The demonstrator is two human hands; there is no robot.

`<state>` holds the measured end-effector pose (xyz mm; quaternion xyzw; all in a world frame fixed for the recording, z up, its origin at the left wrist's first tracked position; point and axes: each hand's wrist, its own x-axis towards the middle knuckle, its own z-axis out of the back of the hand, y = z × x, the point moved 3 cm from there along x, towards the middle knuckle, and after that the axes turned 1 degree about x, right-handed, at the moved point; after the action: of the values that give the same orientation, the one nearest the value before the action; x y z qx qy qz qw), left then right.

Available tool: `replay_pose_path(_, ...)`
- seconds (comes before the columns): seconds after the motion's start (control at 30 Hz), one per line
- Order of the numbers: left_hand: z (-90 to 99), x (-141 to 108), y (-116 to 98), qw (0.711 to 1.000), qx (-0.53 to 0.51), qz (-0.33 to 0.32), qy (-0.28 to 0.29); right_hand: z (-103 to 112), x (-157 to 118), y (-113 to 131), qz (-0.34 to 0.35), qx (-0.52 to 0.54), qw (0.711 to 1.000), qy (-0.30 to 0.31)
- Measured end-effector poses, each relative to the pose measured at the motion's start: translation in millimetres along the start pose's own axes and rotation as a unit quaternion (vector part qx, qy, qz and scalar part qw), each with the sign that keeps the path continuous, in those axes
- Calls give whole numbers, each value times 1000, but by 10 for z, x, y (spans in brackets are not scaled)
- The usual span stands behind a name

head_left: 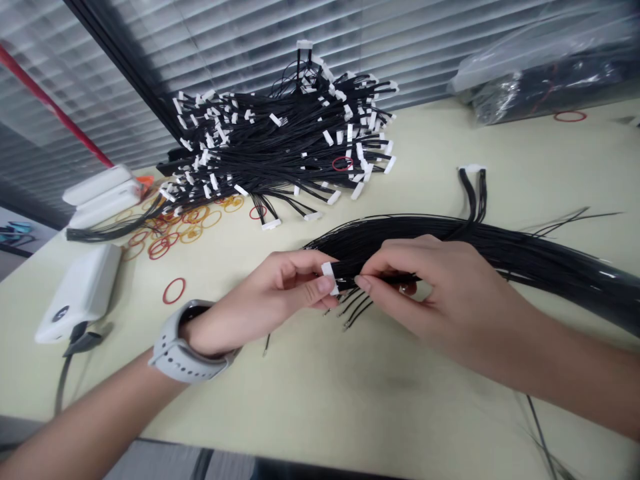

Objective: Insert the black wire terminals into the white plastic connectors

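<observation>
My left hand (283,287) pinches a small white plastic connector (329,277) between thumb and fingers, and black wires run out of it. My right hand (425,287) is just to the right of it, with thumb and forefinger closed on thin black wires (385,280) close to the connector. Those wires belong to a long, thick bundle of black wires (525,257) that stretches off to the right. Several bare wire ends (356,307) hang below the hands. A grey smartwatch (193,341) sits on my left wrist.
A large heap of black wire harnesses with white connectors (280,143) lies behind my hands. Red and orange rubber bands (174,291) are scattered at left, near a white power bank (77,293) with a cable and white boxes (103,195). A plastic bag of wires (545,73) sits at the far right.
</observation>
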<state>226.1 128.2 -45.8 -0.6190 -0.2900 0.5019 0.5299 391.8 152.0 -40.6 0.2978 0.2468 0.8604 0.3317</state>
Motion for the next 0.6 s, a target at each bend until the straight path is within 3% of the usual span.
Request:
replay_pose_path(0.3, 12, -3, 28, 1000, -20, 5, 8, 4, -4, -23, -4, 13, 999, 37)
replay_pose_path(0.6, 1, -5, -9, 999, 33, -23, 0, -3, -3, -31, -3, 19, 999, 41)
